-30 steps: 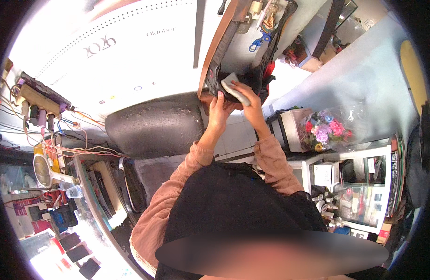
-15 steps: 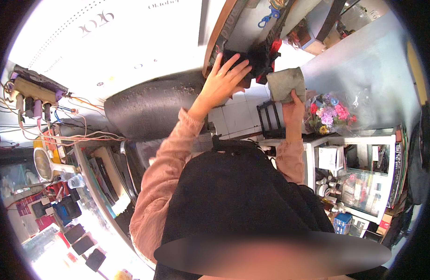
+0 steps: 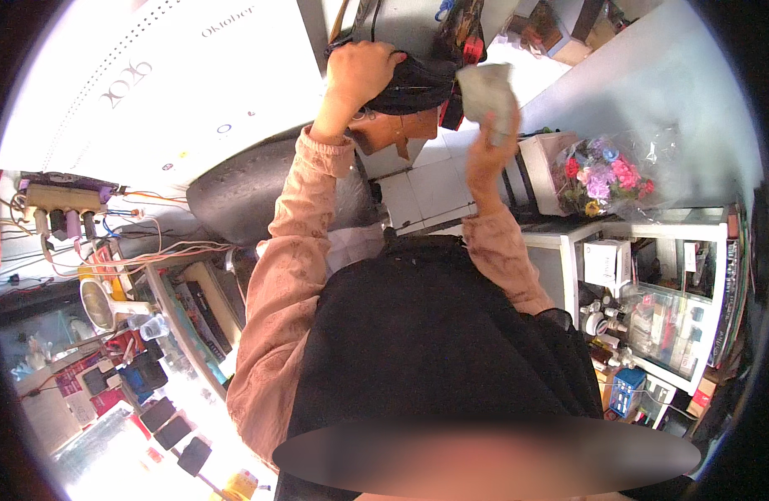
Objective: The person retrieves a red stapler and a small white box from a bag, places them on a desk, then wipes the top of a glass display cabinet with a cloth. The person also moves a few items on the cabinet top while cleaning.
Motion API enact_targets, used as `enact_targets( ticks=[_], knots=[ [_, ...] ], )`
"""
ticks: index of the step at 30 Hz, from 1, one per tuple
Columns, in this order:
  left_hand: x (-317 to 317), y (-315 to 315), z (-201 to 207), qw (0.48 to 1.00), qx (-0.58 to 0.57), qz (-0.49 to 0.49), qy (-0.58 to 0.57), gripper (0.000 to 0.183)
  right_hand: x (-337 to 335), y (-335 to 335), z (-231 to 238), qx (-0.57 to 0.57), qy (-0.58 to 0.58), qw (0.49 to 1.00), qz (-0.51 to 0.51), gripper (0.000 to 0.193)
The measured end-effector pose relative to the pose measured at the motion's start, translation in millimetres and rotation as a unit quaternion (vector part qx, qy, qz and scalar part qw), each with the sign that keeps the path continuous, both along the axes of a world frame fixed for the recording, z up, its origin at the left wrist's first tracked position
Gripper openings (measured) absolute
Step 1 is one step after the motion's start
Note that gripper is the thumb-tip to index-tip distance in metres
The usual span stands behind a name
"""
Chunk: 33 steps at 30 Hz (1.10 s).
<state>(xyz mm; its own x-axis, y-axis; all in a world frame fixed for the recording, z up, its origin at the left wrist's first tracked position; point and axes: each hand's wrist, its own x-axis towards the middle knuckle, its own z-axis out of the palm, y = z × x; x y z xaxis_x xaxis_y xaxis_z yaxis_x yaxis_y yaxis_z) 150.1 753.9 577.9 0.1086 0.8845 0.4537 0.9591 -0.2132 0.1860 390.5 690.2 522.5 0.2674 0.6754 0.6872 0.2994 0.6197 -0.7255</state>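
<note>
Largest first: a big white calendar (image 3: 172,92) takes up the upper left of my view. To my right stands a white-framed shelf unit (image 3: 571,275), crowded with boxes and bottles. Beyond my left forearm, a black padded seat (image 3: 263,188), its surface scuffed.

Ahead of me, near the top, is the black fabric item (image 3: 411,88) I am working at. Possibly a bag; its upper part runs toward the view's edge, so cannot say for certain. Below it shows a brown panel (image 3: 393,132). Off to the right, a wrapped flower bouquet (image 3: 602,177), well apart from both hands.

Smaller: the grey cloth (image 3: 487,90), just right of the black fabric. Whether the two touch, cannot tell.

My left hand (image 3: 362,73): fingers curled over the fabric's left edge, thumb lying toward the right; reads as a closed grip. My right hand (image 3: 491,150): blurred, but closed on the cloth's lower end, the free part standing up beyond the fingers.

Smallest noted: a red piece (image 3: 473,50) by the fabric's right side.

Judgement on the step: left steadies the fabric, right bears the cloth beside it. Bringing cloth to fabric from here would call for a firm left hold and a short leftward reach.
</note>
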Motion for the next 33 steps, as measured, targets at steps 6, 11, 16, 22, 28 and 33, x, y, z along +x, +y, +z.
enact_targets(
  ticks=[6,11,16,22,28,33],
  knots=[
    [-2.2,-1.3,-5.7,0.999,0.002,0.035,-0.008,0.039,-67.5,-5.3,-16.4,0.049,-0.347,0.936,-0.018,0.061],
    [6.5,-5.2,-13.6,0.996,0.060,0.039,-0.045,0.034,-40.3,-20.1,-39.1,0.077,-0.416,0.905,0.042,0.057],
    [8.6,-7.0,-15.5,0.991,0.071,0.010,-0.111,0.032,-22.7,-23.9,-42.3,0.095,-0.462,0.880,0.045,0.045],
    [-0.4,-7.0,-11.1,0.986,0.047,-0.037,-0.154,0.031,-8.4,-45.8,-47.1,0.099,-0.476,0.870,0.085,0.047],
    [-8.8,-6.4,-10.5,0.977,0.055,-0.074,-0.193,0.030,3.1,-53.0,-42.1,0.095,-0.480,0.864,0.118,0.047],
    [-14.9,-8.4,-7.0,0.981,0.038,-0.072,-0.178,0.031,10.6,-63.0,-38.9,0.067,-0.485,0.854,0.175,0.052]
  ],
)
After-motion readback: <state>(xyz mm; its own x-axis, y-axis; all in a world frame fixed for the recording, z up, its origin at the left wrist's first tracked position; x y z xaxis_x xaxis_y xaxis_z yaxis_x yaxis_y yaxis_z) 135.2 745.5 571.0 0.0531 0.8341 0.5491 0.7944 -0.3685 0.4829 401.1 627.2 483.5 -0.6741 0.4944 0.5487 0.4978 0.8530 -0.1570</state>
